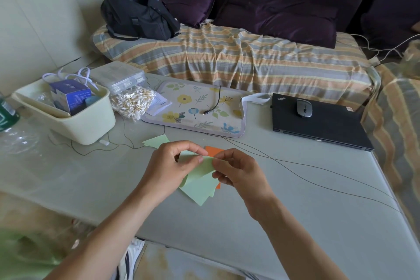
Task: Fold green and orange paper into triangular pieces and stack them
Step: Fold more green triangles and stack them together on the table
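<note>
Both hands hold a light green paper sheet (pixel 201 167) just above the grey table (pixel 295 200). My left hand (pixel 172 166) pinches its upper left edge between thumb and fingers. My right hand (pixel 238 173) pinches the upper right edge, where the sheet is partly folded over. Under it lie more green sheets (pixel 200 191) and an orange paper (pixel 213 151), which shows behind my fingers and again at the lower right. A folded green piece (pixel 156 141) lies on the table further back to the left.
A cream bin (pixel 91 125) with a blue box stands at the left, beside a bag of cotton swabs (pixel 133 102). A floral mat (pixel 197 109) with a cable lies behind the papers. A closed black laptop (pixel 318 120) carries a mouse (pixel 304 108). Thin wires (pixel 318 177) cross the table.
</note>
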Demonstrator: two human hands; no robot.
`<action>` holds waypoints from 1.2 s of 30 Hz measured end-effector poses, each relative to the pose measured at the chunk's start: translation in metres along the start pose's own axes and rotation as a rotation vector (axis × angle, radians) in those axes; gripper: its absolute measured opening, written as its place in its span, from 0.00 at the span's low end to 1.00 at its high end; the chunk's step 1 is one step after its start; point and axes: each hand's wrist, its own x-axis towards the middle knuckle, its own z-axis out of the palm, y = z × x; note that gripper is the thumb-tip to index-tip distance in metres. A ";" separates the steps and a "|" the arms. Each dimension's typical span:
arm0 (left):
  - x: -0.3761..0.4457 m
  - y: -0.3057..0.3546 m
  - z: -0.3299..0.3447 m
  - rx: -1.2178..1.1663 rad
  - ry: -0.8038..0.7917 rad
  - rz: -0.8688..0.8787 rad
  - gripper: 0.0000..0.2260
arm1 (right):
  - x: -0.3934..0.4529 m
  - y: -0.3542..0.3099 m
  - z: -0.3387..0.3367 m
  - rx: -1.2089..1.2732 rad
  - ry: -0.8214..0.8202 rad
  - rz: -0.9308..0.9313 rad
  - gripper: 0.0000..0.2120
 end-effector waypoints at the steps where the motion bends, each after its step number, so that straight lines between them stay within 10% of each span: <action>1: 0.000 -0.001 0.000 -0.003 -0.012 0.005 0.09 | 0.000 0.000 0.000 -0.017 0.003 -0.015 0.02; 36: -0.001 0.008 0.006 -0.093 0.054 0.044 0.05 | -0.002 -0.012 -0.009 -0.056 0.078 -0.071 0.03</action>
